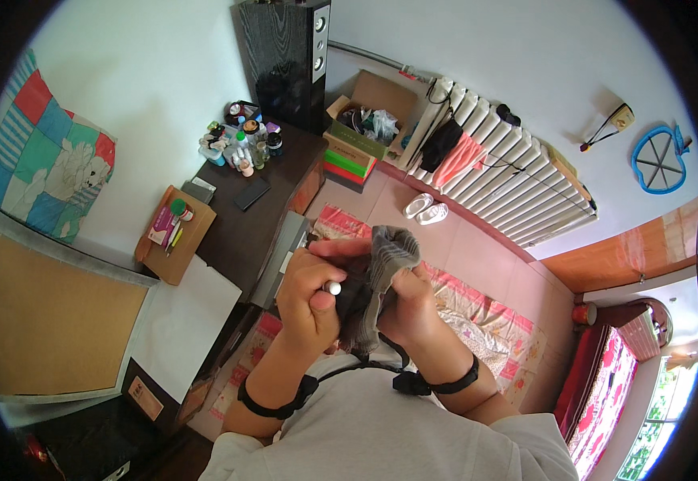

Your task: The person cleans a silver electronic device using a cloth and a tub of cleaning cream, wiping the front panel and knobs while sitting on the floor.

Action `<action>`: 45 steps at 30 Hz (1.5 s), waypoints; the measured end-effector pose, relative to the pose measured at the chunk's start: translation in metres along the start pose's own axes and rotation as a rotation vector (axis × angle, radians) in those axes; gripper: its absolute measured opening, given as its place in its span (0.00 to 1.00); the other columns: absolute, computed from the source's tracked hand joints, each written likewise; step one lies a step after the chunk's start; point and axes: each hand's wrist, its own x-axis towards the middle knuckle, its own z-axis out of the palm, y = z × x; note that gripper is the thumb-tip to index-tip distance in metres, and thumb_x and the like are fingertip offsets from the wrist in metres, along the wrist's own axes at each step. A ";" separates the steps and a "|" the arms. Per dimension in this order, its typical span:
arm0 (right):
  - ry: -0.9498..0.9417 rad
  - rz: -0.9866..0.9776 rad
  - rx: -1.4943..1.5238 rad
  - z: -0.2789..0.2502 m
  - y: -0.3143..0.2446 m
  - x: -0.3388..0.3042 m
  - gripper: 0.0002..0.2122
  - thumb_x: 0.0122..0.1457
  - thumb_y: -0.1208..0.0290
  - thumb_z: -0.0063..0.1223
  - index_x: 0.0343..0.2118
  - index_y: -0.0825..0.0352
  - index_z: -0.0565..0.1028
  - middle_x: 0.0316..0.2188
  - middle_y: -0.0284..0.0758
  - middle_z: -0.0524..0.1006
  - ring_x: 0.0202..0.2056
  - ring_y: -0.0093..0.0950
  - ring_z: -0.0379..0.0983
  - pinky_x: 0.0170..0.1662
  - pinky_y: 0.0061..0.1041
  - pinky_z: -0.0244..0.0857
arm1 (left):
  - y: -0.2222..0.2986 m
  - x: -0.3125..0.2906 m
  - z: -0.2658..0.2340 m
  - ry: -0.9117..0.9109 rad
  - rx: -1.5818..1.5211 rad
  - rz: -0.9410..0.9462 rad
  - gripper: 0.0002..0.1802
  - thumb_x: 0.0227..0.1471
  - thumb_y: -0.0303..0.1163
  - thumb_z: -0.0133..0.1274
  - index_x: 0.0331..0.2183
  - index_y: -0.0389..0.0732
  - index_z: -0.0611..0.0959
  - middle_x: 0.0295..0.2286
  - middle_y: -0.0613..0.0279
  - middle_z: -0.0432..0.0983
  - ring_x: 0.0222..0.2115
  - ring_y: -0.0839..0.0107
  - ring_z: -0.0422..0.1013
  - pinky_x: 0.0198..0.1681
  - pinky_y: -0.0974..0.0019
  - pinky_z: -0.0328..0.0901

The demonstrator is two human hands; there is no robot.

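Observation:
In front of my chest, a grey striped piece of fabric (394,255) is held up, its edge folded over and its darker part hanging between my hands. My right hand (411,309) is closed on this fabric from the right side, thumb on top. Curled into a grip, my left hand (307,301) holds a slim pen-like stick with a white rounded end (332,288) that pokes out past the thumb. The left index finger stretches across to the fabric and touches it. The rest of the stick is hidden in the fist.
Left of me a dark desk (225,228) bears a white sheet (185,325), a cardboard tray (177,260) and several bottles (245,144). A tall black speaker (285,68) stands behind it. White shoes (425,210) lie on the floor by a radiator (517,180).

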 end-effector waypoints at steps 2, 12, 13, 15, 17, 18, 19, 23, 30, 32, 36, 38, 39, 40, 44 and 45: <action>-0.048 -0.013 0.046 -0.005 0.005 -0.002 0.29 0.56 0.54 0.53 0.51 0.76 0.70 0.53 0.52 0.71 0.54 0.42 0.69 0.59 0.39 0.62 | -0.002 -0.003 -0.001 -0.014 -0.002 -0.003 0.19 0.65 0.45 0.41 0.33 0.38 0.73 0.24 0.57 0.70 0.23 0.61 0.65 0.29 0.62 0.61; -0.108 -0.270 -0.601 -0.005 -0.007 -0.006 0.17 0.52 0.79 0.55 0.47 0.74 0.76 0.49 0.46 0.77 0.49 0.34 0.75 0.54 0.31 0.66 | -0.001 -0.015 -0.003 -0.116 0.084 -0.114 0.18 0.63 0.45 0.45 0.37 0.37 0.74 0.34 0.52 0.75 0.31 0.62 0.72 0.35 0.62 0.65; -0.110 -0.270 -0.600 -0.005 -0.009 -0.005 0.17 0.52 0.79 0.55 0.47 0.74 0.76 0.49 0.46 0.77 0.49 0.34 0.75 0.54 0.31 0.66 | 0.000 -0.015 -0.003 -0.116 0.086 -0.114 0.18 0.63 0.45 0.45 0.37 0.37 0.74 0.34 0.52 0.75 0.31 0.62 0.72 0.35 0.62 0.65; -0.117 -0.313 -0.708 -0.005 -0.013 -0.004 0.20 0.42 0.85 0.55 0.43 0.73 0.77 0.46 0.43 0.78 0.44 0.30 0.77 0.47 0.25 0.69 | 0.002 -0.014 -0.004 -0.150 0.017 -0.181 0.16 0.61 0.39 0.46 0.39 0.34 0.75 0.33 0.52 0.75 0.31 0.63 0.73 0.34 0.64 0.67; -0.135 -0.326 -0.785 -0.010 -0.018 -0.003 0.19 0.45 0.83 0.58 0.44 0.74 0.77 0.45 0.44 0.79 0.43 0.31 0.77 0.48 0.26 0.69 | 0.003 -0.013 -0.006 -0.179 0.045 -0.199 0.17 0.61 0.38 0.46 0.41 0.33 0.75 0.32 0.52 0.75 0.31 0.64 0.74 0.35 0.65 0.67; -0.153 -0.338 -0.862 -0.012 -0.019 -0.002 0.18 0.48 0.81 0.61 0.44 0.75 0.77 0.44 0.44 0.80 0.43 0.31 0.78 0.48 0.27 0.69 | 0.003 -0.013 -0.006 -0.208 0.072 -0.218 0.18 0.60 0.37 0.45 0.43 0.31 0.75 0.32 0.52 0.75 0.31 0.65 0.74 0.35 0.66 0.67; -0.153 -0.339 -0.862 -0.013 -0.019 -0.003 0.18 0.48 0.81 0.61 0.44 0.75 0.77 0.44 0.44 0.80 0.43 0.31 0.78 0.48 0.27 0.69 | 0.004 -0.013 -0.006 -0.207 0.073 -0.217 0.18 0.60 0.37 0.45 0.43 0.31 0.75 0.32 0.52 0.75 0.31 0.65 0.74 0.35 0.66 0.67; -0.131 -0.453 -0.909 -0.012 -0.017 -0.005 0.18 0.45 0.80 0.62 0.43 0.73 0.78 0.43 0.43 0.80 0.42 0.32 0.79 0.46 0.26 0.71 | 0.009 -0.012 -0.003 -0.169 0.045 -0.231 0.20 0.61 0.37 0.42 0.46 0.29 0.73 0.32 0.54 0.75 0.32 0.68 0.73 0.35 0.68 0.66; 0.027 -0.192 -0.377 -0.021 0.000 -0.013 0.13 0.55 0.75 0.55 0.42 0.75 0.77 0.46 0.50 0.77 0.41 0.36 0.79 0.44 0.29 0.73 | 0.016 0.000 0.001 -0.075 -0.265 -0.288 0.25 0.66 0.47 0.36 0.34 0.34 0.76 0.32 0.52 0.74 0.27 0.67 0.68 0.32 0.66 0.62; 0.035 -0.210 -0.248 -0.016 0.001 -0.010 0.16 0.58 0.69 0.51 0.44 0.75 0.76 0.47 0.51 0.76 0.40 0.37 0.78 0.44 0.32 0.73 | 0.013 0.001 0.004 -0.049 -0.274 -0.261 0.27 0.65 0.51 0.35 0.32 0.35 0.75 0.31 0.54 0.74 0.25 0.71 0.64 0.30 0.69 0.60; 0.001 -0.153 -0.120 -0.016 0.004 -0.011 0.20 0.57 0.62 0.51 0.45 0.75 0.76 0.48 0.51 0.75 0.36 0.35 0.75 0.43 0.33 0.71 | 0.016 0.001 0.001 -0.083 -0.278 -0.242 0.29 0.65 0.52 0.35 0.32 0.35 0.75 0.29 0.56 0.73 0.24 0.72 0.65 0.30 0.68 0.60; -0.048 -0.155 -0.102 -0.018 0.004 -0.010 0.20 0.57 0.62 0.51 0.45 0.75 0.76 0.48 0.50 0.74 0.37 0.34 0.75 0.43 0.31 0.71 | 0.017 -0.002 0.002 -0.078 -0.281 -0.265 0.30 0.64 0.53 0.35 0.32 0.35 0.76 0.28 0.57 0.72 0.24 0.72 0.64 0.31 0.69 0.60; -0.047 -0.155 -0.102 -0.019 0.002 -0.011 0.20 0.57 0.62 0.51 0.45 0.75 0.76 0.48 0.50 0.74 0.37 0.34 0.75 0.43 0.31 0.71 | 0.016 -0.004 0.003 -0.077 -0.295 -0.284 0.31 0.64 0.55 0.35 0.31 0.34 0.76 0.27 0.58 0.71 0.24 0.72 0.64 0.30 0.69 0.60; -0.076 -0.160 -0.137 -0.019 -0.001 -0.012 0.17 0.58 0.69 0.51 0.46 0.76 0.76 0.49 0.46 0.74 0.40 0.31 0.75 0.45 0.29 0.70 | 0.015 -0.005 0.004 -0.076 -0.310 -0.304 0.32 0.64 0.56 0.35 0.30 0.34 0.75 0.26 0.59 0.71 0.24 0.72 0.64 0.30 0.69 0.60; -0.122 -0.206 -0.235 -0.019 -0.002 -0.010 0.14 0.58 0.77 0.54 0.46 0.74 0.76 0.48 0.38 0.71 0.41 0.26 0.74 0.46 0.23 0.69 | 0.017 -0.006 0.003 -0.088 -0.316 -0.362 0.34 0.63 0.57 0.35 0.29 0.33 0.76 0.25 0.60 0.69 0.23 0.72 0.63 0.29 0.69 0.59; -0.122 -0.206 -0.235 -0.017 -0.001 -0.011 0.14 0.58 0.77 0.54 0.46 0.74 0.76 0.48 0.38 0.71 0.41 0.26 0.74 0.46 0.23 0.69 | 0.020 -0.004 0.002 -0.087 -0.287 -0.388 0.34 0.64 0.57 0.35 0.29 0.32 0.77 0.25 0.61 0.70 0.23 0.73 0.63 0.28 0.70 0.58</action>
